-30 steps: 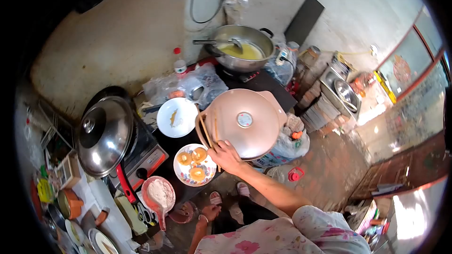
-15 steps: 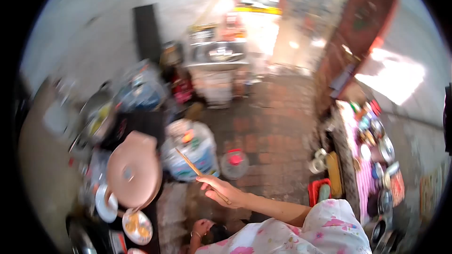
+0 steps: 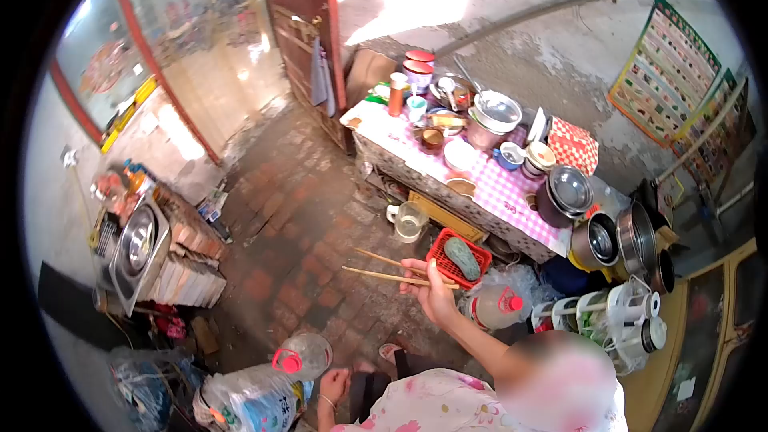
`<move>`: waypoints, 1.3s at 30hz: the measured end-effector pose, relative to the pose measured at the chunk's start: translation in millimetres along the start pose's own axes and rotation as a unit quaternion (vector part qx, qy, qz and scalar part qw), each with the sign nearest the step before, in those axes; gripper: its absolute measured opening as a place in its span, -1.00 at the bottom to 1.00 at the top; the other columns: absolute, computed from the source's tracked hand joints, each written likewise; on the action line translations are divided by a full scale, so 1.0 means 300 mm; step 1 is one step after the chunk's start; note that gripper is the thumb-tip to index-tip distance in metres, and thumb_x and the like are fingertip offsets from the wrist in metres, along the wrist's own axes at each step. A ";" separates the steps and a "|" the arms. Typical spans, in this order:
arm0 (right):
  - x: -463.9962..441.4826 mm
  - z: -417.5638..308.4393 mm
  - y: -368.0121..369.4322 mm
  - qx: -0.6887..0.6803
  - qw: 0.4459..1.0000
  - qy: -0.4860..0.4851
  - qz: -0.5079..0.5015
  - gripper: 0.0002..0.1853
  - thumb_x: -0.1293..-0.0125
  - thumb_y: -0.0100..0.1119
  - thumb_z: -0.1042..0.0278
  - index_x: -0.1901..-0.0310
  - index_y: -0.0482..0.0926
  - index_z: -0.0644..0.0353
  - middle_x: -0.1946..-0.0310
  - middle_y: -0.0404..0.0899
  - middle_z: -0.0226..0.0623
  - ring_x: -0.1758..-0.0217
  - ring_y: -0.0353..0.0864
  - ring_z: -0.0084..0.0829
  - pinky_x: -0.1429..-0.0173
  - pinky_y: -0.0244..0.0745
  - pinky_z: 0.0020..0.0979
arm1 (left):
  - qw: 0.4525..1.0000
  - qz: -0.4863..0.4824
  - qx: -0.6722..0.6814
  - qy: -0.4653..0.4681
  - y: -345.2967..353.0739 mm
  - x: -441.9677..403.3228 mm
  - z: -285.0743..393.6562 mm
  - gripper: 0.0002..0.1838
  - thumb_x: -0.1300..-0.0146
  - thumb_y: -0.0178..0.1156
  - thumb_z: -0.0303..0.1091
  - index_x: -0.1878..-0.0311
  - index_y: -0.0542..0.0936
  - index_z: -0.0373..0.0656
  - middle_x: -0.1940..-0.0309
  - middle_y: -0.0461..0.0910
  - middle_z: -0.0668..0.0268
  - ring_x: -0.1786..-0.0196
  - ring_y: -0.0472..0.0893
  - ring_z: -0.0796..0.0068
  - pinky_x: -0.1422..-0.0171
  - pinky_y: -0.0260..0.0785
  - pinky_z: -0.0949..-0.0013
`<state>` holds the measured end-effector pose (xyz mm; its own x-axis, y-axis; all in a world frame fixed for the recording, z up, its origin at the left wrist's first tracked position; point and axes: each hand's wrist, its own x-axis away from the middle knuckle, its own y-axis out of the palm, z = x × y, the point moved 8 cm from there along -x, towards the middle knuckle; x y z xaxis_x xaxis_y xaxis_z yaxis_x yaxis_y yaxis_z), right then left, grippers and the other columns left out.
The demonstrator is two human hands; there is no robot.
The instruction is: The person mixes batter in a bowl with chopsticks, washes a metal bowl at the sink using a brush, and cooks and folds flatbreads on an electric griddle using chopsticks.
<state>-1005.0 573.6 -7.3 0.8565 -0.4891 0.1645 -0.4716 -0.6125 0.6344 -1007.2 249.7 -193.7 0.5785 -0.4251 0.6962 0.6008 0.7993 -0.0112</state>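
Observation:
A pair of wooden chopsticks is gripped in my right hand, the tips pointing left and slightly apart. The hand is raised over the floor, in front of a red plastic basket holding a grey-green oblong thing. Down near my body hangs my left hand, its fingers curled together and a bracelet on the wrist. I see nothing held in it. Close to this hand is a large clear plastic jug with a red cap.
A long table with a pink checked cloth carries pots, bowls and jars along the wall. A steel sink on bricks is at left. Another capped jug and a white rack stand at right. Brick floor lies between.
My view has swung right, from the pink pan and stove side toward the long table. My right hand, still holding the chopsticks, now shows two sticks spread apart.

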 end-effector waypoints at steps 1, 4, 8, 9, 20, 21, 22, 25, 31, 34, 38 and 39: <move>-0.008 0.003 -0.021 -0.004 1.000 -0.002 0.012 -0.45 -0.35 -0.47 -0.01 0.02 0.36 0.33 0.30 0.37 -0.30 0.29 0.43 -0.45 0.13 0.38 -0.40 | 0.999 -0.024 -0.018 0.023 0.035 -0.044 0.100 -0.80 -0.18 0.05 -0.26 0.38 0.51 -0.20 0.63 0.49 0.38 0.65 0.39 0.66 0.61 0.21 0.59; -0.056 0.069 -0.015 0.005 0.999 0.038 0.035 -0.46 -0.34 -0.41 -0.02 0.04 0.38 0.33 0.33 0.47 -0.25 0.28 0.48 -0.44 0.08 0.39 -0.39 | 0.990 -0.115 -0.002 0.079 0.179 -0.129 0.437 -0.66 -0.23 -0.03 -0.13 0.13 0.47 -0.21 0.35 0.54 0.33 0.33 0.48 0.64 0.32 0.30 0.61; -0.179 0.179 0.082 0.009 0.996 0.076 0.043 -0.56 -0.34 -0.31 0.07 0.11 0.45 0.29 0.30 0.50 -0.28 0.21 0.48 -0.48 0.04 0.36 -0.44 | 0.948 -0.242 0.118 0.172 0.355 -0.214 0.821 -0.44 -0.24 -0.16 0.06 -0.08 0.31 -0.25 0.05 0.41 0.22 0.02 0.41 0.47 -0.02 0.27 0.41; -0.223 0.199 0.114 0.091 0.994 0.064 0.016 -0.64 -0.32 -0.21 0.15 0.13 0.46 0.29 0.30 0.50 -0.28 0.20 0.48 -0.50 0.07 0.38 -0.47 | 0.921 -0.269 0.226 0.165 0.378 -0.233 0.910 -0.38 -0.23 -0.22 0.11 -0.12 0.26 -0.26 0.00 0.36 0.20 -0.03 0.38 0.40 -0.10 0.22 0.35; -0.792 0.037 0.066 0.225 0.973 0.049 0.011 -0.68 -0.24 0.00 0.25 0.06 0.44 0.28 0.27 0.52 -0.36 0.24 0.48 -0.60 0.17 0.41 -0.56 | 0.861 -0.237 0.432 0.124 0.226 -0.798 1.352 -0.51 -0.30 -0.37 -0.02 0.03 0.40 -0.20 -0.05 0.38 0.19 -0.11 0.35 0.31 -0.19 0.17 0.22; -0.820 0.007 -0.022 0.235 0.968 0.064 0.067 -0.64 -0.25 -0.02 0.18 0.09 0.45 0.31 0.26 0.52 -0.28 0.24 0.52 -0.53 0.19 0.44 -0.53 | 0.857 -0.209 0.457 0.111 0.197 -0.845 1.389 -0.52 -0.30 -0.36 -0.03 0.03 0.40 -0.18 -0.05 0.39 0.22 -0.10 0.35 0.35 -0.16 0.18 0.23; -0.853 -0.046 -0.092 0.220 0.966 0.058 0.121 -0.64 -0.26 -0.05 0.14 0.14 0.47 0.32 0.28 0.53 -0.24 0.28 0.55 -0.48 0.24 0.46 -0.51 | 0.864 -0.196 0.449 0.115 0.166 -0.884 1.414 -0.55 -0.30 -0.33 -0.03 0.05 0.43 -0.12 -0.05 0.39 0.27 -0.11 0.35 0.36 -0.14 0.19 0.21; -0.996 -0.188 -0.326 0.262 0.936 0.010 0.233 -0.76 -0.25 -0.05 0.30 0.30 0.49 0.35 0.50 0.52 -0.31 0.52 0.52 -0.55 0.45 0.43 -0.56 | 0.881 -0.156 0.432 0.117 0.079 -1.015 1.422 -0.57 -0.28 -0.28 -0.03 0.04 0.42 -0.10 -0.05 0.40 0.27 -0.09 0.36 0.37 -0.11 0.21 0.22; -1.445 -0.400 -0.792 0.356 0.863 -0.057 0.354 -0.85 -0.15 0.02 0.45 0.37 0.51 0.37 0.65 0.50 -0.31 0.63 0.49 -0.56 0.59 0.36 -0.56 | 0.902 -0.013 0.426 0.071 -0.018 -1.148 1.419 -0.61 -0.27 -0.22 -0.03 0.10 0.45 -0.09 0.02 0.45 0.29 0.05 0.44 0.41 0.02 0.28 0.28; -1.682 -0.471 -1.042 0.491 0.771 -0.077 0.398 -0.81 -0.14 0.01 0.38 0.40 0.52 0.36 0.71 0.49 -0.28 0.69 0.46 -0.57 0.61 0.34 -0.53 | 0.897 -0.066 0.433 0.064 0.011 -1.139 1.469 -0.58 -0.26 -0.18 -0.11 -0.03 0.35 -0.21 -0.08 0.35 0.13 -0.12 0.33 0.19 -0.20 0.16 0.16; -1.853 -0.488 -1.343 0.399 0.741 -0.107 0.530 -0.78 -0.07 0.00 0.35 0.38 0.39 0.39 0.63 0.49 0.03 0.58 0.55 -0.17 0.43 0.42 -0.25 | 0.923 -0.013 0.382 0.048 0.059 -1.223 1.585 -0.54 -0.26 -0.21 -0.05 -0.06 0.34 -0.20 -0.11 0.31 0.13 -0.19 0.26 0.22 -0.31 0.02 0.19; -1.890 -0.482 -1.408 0.437 0.711 -0.125 0.537 -0.79 -0.07 0.01 0.38 0.37 0.36 0.40 0.65 0.48 0.01 0.62 0.55 -0.21 0.49 0.43 -0.28 | 0.924 -0.009 0.379 0.045 0.070 -1.242 1.606 -0.54 -0.26 -0.21 -0.05 -0.06 0.34 -0.20 -0.11 0.31 0.13 -0.19 0.26 0.22 -0.31 0.02 0.19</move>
<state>-1261.1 1199.3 -259.4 -0.1081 -0.9941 -0.0090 -0.8688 0.0988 -0.4853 -1476.1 629.5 -107.5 0.6359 -0.4483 0.6283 0.0723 0.8450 0.5298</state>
